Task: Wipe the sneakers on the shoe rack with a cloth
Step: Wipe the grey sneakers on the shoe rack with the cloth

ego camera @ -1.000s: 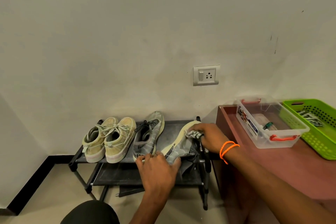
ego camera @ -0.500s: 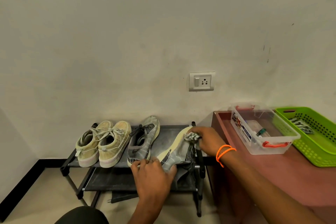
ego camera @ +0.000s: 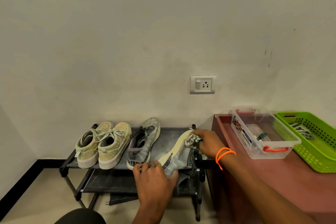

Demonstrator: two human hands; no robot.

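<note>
A plain off-white wall (ego camera: 127,42) filled most of the view, with a grey switch-and-socket plate (ego camera: 203,84) set low on it. Below it on the right stood a reddish-brown wooden bench (ego camera: 272,178) carrying a clear plastic storage box with red handles (ego camera: 261,132) and, just beside that, a bright green perforated plastic basket (ego camera: 312,140). Left of the bench, a black two-tier metal-and-fabric shoe rack (ego camera: 169,138) stood against the wall. On its top shelf a pair of pale yellow-green lace-up canvas sneakers (ego camera: 102,144) sat side by side with toes to the wall, and a grey mesh running sneaker with a cream sole (ego camera: 143,143) rested just beside them, upright. Its mate, the second grey sneaker (ego camera: 177,156), was tipped on its side at the rack's right end, cream sole turned up, probably so the sole edge could be reached. The left hand (ego camera: 154,178) had its fingers curled round the heel end, apparently bracing the shoe so it would not slide under the rubbing. The right hand (ego camera: 209,142), an orange thread band (ego camera: 224,155) at its wrist, clenched a crumpled grey-and-white patterned cloth (ego camera: 192,140) in its fingers and pressed it against the sole near the toe. Judging by this, wiping was under way on this shoe; whether the others were done could not be told
</note>
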